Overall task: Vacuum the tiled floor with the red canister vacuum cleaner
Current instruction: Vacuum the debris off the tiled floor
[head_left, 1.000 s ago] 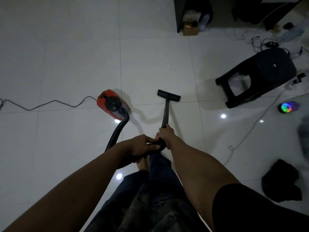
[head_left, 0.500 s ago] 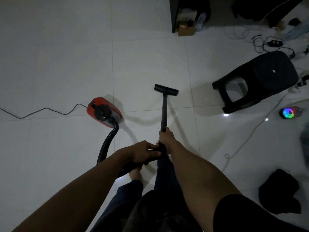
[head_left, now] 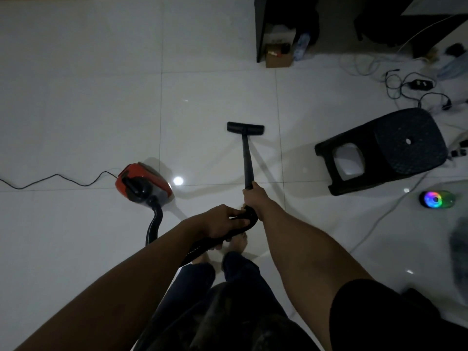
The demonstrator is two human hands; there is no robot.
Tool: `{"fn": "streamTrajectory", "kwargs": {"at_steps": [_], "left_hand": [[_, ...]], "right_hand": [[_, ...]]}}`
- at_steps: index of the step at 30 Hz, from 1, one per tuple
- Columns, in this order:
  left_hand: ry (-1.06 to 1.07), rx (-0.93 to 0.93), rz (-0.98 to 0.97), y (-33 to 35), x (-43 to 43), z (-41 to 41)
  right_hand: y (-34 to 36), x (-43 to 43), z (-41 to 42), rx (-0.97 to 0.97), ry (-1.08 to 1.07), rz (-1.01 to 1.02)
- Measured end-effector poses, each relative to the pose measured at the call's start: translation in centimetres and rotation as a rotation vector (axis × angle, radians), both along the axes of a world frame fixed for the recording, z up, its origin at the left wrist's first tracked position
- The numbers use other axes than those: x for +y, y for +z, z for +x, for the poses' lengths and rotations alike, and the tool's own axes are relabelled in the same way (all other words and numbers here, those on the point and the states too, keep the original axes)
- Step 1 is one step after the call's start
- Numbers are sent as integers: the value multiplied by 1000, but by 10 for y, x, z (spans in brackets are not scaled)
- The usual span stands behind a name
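R hand [head_left: 253,196] curls round wand [head_left: 248,163], prob. to steer. L hand [head_left: 222,219] grips hose [head_left: 154,224] bend, likely keeping slack off feet. Nozzle [head_left: 245,127] flat on floor [head_left: 76,97] ahead. Vacuum [head_left: 143,184] sits front-left, cord [head_left: 58,179] trailing left.

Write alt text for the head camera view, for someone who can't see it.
A person's left hand holds the black hose and right hand the wand, nozzle on the white tiled floor. A red canister vacuum sits left, a black stool right.

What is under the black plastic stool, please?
Through the side opening of the black stool, only bare white floor tile shows. The stool itself hides the rest beneath it.
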State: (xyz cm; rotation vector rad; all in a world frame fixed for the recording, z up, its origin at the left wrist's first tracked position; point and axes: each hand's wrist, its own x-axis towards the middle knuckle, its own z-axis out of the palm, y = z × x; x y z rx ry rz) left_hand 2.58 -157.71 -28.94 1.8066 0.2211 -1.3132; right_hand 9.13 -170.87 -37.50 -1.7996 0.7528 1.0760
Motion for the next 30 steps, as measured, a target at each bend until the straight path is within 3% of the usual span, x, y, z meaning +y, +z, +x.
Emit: {"fn": "streamTrajectory", "kwargs": {"at_steps": [8,14,21,30], "left_hand": [[-6,10,-2,0,11,66],[-212,-107,78,-13,29,114],[-257,259,-117,9,98,164],[-23,154,-56,17,154,212]], "right_hand": [[8,5,59,45,-149,-26],[7,19,101,12,5,-48],[18,72,99,57,72,-1],[23,142,191,40,144,-38]]}}
